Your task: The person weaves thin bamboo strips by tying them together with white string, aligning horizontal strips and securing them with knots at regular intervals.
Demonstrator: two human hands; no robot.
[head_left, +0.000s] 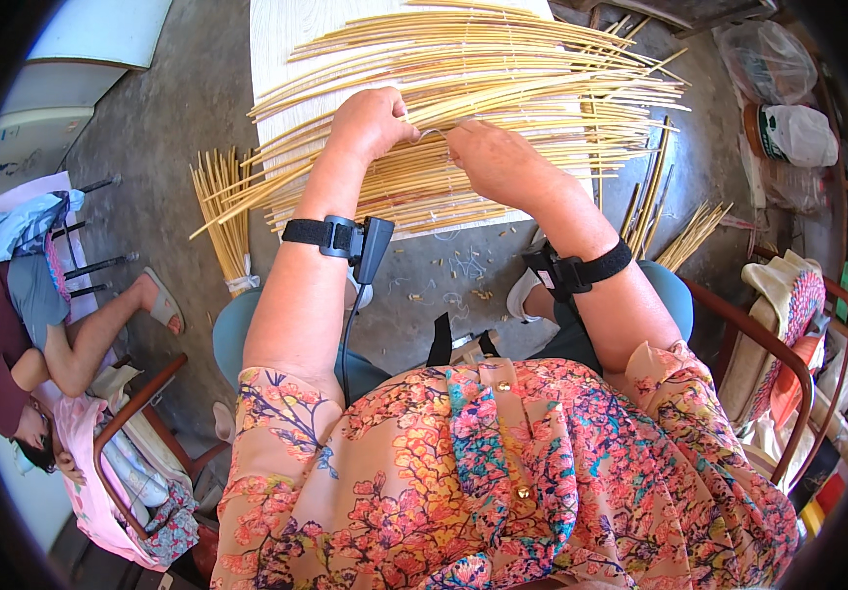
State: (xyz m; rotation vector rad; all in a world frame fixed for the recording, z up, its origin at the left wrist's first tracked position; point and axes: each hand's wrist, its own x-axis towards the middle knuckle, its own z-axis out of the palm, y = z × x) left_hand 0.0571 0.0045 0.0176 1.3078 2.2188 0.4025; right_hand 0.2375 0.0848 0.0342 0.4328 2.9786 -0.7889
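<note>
Just past your knees, short stick offcuts [483, 294] lie scattered on the grey concrete floor [399, 329]. A bundle of thin yellow sticks with a white tie [223, 216] stands off the table's left side, and a smaller loose bunch of yellow sticks [696, 237] lies to the right; both look like stock not yet used. Ahead of you, the broad mat of slender straw-yellow sticks [502, 90] rests on the pale wood-grain table [276, 39]. Thin cross-lines show over its farther part, so that section seems already bound; the stick ends still fan out unevenly, and the middle, where you are busy, looks unfinished.

Your forearms reach forward and converge over the mat, each with a black strap below the wrist. Your left hand [373, 123] is palm-down, fingers curled and thumb close to them; whether it grips anything, you can't tell from here. Your right hand [490, 157] bends inward, fingers drawn together, apparently pinching the fine white thread [432, 130] that arcs between both hands.
</note>
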